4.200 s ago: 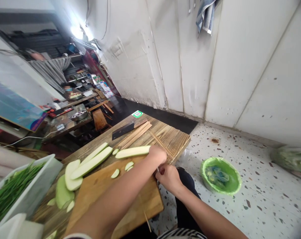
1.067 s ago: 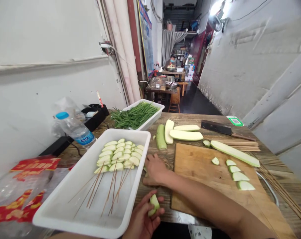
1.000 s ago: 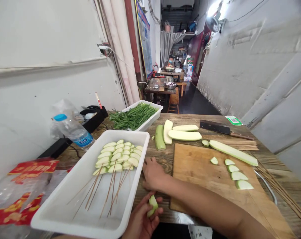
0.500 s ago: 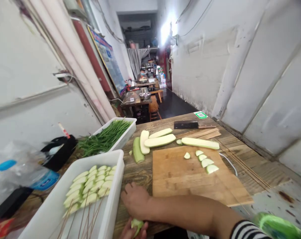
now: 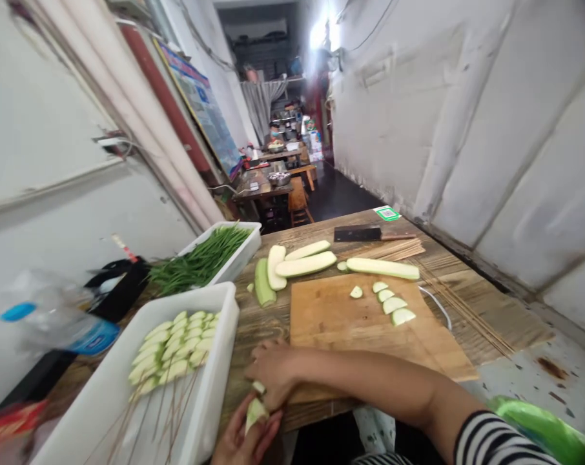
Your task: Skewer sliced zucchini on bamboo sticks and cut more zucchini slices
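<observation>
My left hand (image 5: 248,434) is at the bottom, closed around pale green zucchini slices (image 5: 256,413). My right hand (image 5: 273,373) reaches across from the right, just above it, with its fingers curled over the table edge. A small pale piece (image 5: 258,387) shows by its thumb side; what these fingers grip is mostly hidden. To the left, a white tray (image 5: 227,323) holds rows of zucchini slices (image 5: 174,349) on thin wooden skewers (image 5: 164,413). Several cut slices (image 5: 394,303) lie on the wooden cutting board (image 5: 331,323).
Peeled zucchini halves (image 5: 307,263) lie behind the board, with a cleaver (image 5: 358,234) and bare skewers (image 5: 399,250) beyond. A second tray (image 5: 254,236) holds green chives (image 5: 205,258). At left is a plastic bottle (image 5: 86,336); a green bag (image 5: 539,426) sits at lower right.
My left hand has come up further into view with the zucchini slices. My right hand has shifted slightly right, and a pale piece now shows beside it. The view has tilted slightly.
</observation>
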